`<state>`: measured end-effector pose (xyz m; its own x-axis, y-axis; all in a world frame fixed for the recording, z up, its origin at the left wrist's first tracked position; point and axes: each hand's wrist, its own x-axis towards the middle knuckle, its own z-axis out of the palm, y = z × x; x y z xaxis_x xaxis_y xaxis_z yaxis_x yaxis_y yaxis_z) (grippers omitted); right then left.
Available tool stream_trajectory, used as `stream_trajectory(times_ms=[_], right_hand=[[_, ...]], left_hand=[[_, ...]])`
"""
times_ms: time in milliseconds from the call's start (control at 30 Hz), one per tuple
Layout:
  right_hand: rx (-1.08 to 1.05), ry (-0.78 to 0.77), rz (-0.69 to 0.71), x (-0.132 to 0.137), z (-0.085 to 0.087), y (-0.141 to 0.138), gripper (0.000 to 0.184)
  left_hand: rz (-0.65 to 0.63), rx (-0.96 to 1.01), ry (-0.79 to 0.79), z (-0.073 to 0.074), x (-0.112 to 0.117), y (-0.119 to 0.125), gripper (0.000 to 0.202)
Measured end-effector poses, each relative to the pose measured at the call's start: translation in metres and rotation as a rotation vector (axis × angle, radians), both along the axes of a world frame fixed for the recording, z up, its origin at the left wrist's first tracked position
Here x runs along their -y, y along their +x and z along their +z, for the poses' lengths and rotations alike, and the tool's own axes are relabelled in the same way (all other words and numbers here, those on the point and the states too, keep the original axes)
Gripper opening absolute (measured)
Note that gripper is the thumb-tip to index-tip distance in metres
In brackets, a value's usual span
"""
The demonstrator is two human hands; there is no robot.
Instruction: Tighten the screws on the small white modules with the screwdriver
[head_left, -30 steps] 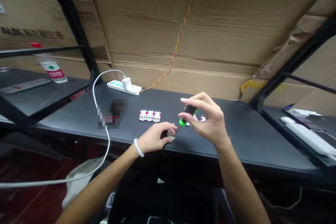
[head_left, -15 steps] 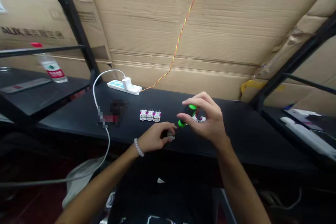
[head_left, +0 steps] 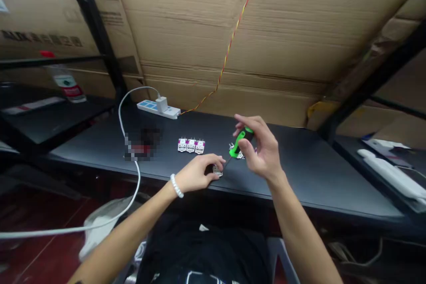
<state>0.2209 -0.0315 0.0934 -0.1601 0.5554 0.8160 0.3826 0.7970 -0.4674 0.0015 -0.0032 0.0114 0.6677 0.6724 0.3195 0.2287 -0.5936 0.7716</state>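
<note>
Near the table's front edge, my left hand (head_left: 201,172) is closed around a small white part (head_left: 217,170), which my fingers partly cover. My right hand (head_left: 261,146) grips a screwdriver (head_left: 237,147) with a green and black handle. Its thin shaft slants down to the left, and the tip reaches the white part; whether it sits on a screw is too small to tell. Left of my hands, three white and purple modules (head_left: 191,145) with pins stand in a row. More white pieces (head_left: 241,155) lie behind the screwdriver, partly hidden by it and my right hand.
A white power strip (head_left: 159,109) with a plugged-in charger lies at the back; its white cable (head_left: 136,173) hangs over the table's left front edge. Black metal posts (head_left: 103,35) and cardboard (head_left: 206,22) enclose the table (head_left: 319,173). A bottle (head_left: 69,86) stands at the left.
My right hand has turned the screwdriver, so its shaft now points down-left to the white part. My left hand keeps its hold in nearly the same place.
</note>
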Motion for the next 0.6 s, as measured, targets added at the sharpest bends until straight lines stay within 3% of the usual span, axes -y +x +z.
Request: stream_trajectory(times_ms=[67, 133, 267, 400, 600], right_hand=[[-0.001, -0.135, 0.178, 0.0036, 0.0011, 0.0033, 0.049], [-0.007, -0.215, 0.257, 0.0063, 0.0018, 0.0048, 0.047], [0.028, -0.046, 0.079, 0.0056, 0.0032, 0.0004, 0.030], [0.113, 0.051, -0.054, 0.0045, 0.0034, -0.0049, 0.027], [0.044, -0.153, 0.222, 0.0070, 0.0064, 0.0011, 0.047]], left_hand=[[-0.003, -0.004, 0.001, 0.0009, 0.0000, 0.0005, 0.021], [-0.010, -0.001, 0.006, 0.0015, -0.0001, 0.0008, 0.020], [-0.007, -0.005, 0.004, 0.0014, -0.0001, 0.0005, 0.020], [-0.003, -0.003, 0.007, 0.0007, 0.0001, 0.0000, 0.021], [-0.012, 0.010, 0.001, 0.0012, -0.0006, 0.0010, 0.021]])
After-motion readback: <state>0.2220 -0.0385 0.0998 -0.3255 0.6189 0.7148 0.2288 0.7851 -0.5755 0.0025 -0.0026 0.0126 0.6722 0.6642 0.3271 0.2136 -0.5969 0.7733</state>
